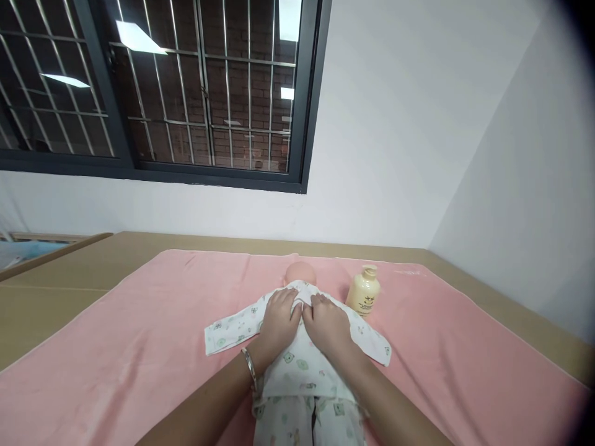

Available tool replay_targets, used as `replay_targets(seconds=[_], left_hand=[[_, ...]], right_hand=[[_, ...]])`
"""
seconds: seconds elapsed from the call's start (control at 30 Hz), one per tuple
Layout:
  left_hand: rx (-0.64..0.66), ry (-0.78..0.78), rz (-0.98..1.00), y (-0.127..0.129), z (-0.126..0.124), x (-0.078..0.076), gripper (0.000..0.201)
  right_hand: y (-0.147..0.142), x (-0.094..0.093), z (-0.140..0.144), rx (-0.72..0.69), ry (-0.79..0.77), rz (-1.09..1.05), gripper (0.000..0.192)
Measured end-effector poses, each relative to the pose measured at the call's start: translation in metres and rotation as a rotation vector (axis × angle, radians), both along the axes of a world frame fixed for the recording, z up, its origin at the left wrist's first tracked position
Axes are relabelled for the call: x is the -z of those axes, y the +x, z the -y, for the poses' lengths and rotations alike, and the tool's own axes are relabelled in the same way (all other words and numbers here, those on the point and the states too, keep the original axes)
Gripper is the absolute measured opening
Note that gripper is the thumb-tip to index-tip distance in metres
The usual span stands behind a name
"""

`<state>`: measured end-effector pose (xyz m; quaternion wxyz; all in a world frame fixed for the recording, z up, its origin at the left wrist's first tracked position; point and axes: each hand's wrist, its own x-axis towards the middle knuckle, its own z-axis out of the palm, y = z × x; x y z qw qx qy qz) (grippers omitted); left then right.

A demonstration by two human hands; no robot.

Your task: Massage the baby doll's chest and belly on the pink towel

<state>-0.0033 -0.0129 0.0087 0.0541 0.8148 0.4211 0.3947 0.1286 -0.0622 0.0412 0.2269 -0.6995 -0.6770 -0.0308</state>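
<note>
A baby doll (300,272) lies on a pink towel, its rounded head pointing away from me. It wears a white long-sleeved shirt (304,367) printed with small green figures, and matching trousers (283,424). The sleeves stretch out to both sides. My left hand (281,317), with a bracelet at the wrist, is closed on the shirt just left of the collar. On the other side of the neckline, my right hand (329,323) grips the shirt too, fingers bent and thumb inward. Between my thumbs the cloth is bunched in a fold.
A cream pump bottle (364,291) stands on the pink towel (176,322), right of the doll's head. Under the towel is a tan tabletop (69,291). White walls (381,155) rise behind and to the right, with a barred, dark-framed window (304,124) at upper left.
</note>
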Motion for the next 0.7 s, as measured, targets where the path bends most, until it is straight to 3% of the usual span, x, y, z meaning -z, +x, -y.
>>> replay_targets(seconds=[0.17,0.33,0.5,0.7], left_hand=[[-0.034,0.098,0.035,0.004,0.009,-0.003,0.021],[-0.134,0.047,-0.001,0.005,0.012,-0.004,0.022],[-0.167,-0.085,-0.033,0.004,0.002,0.0,0.04],[-0.184,-0.17,-0.041,0.007,-0.002,0.004,0.046]], right_hand=[[0.023,0.009,-0.019,-0.173,-0.017,-0.098,0.049],[0.017,0.008,-0.014,-0.108,-0.014,-0.025,0.05],[-0.007,0.003,0.004,0.004,-0.02,0.106,0.045],[-0.004,0.005,0.001,-0.024,-0.014,0.035,0.046]])
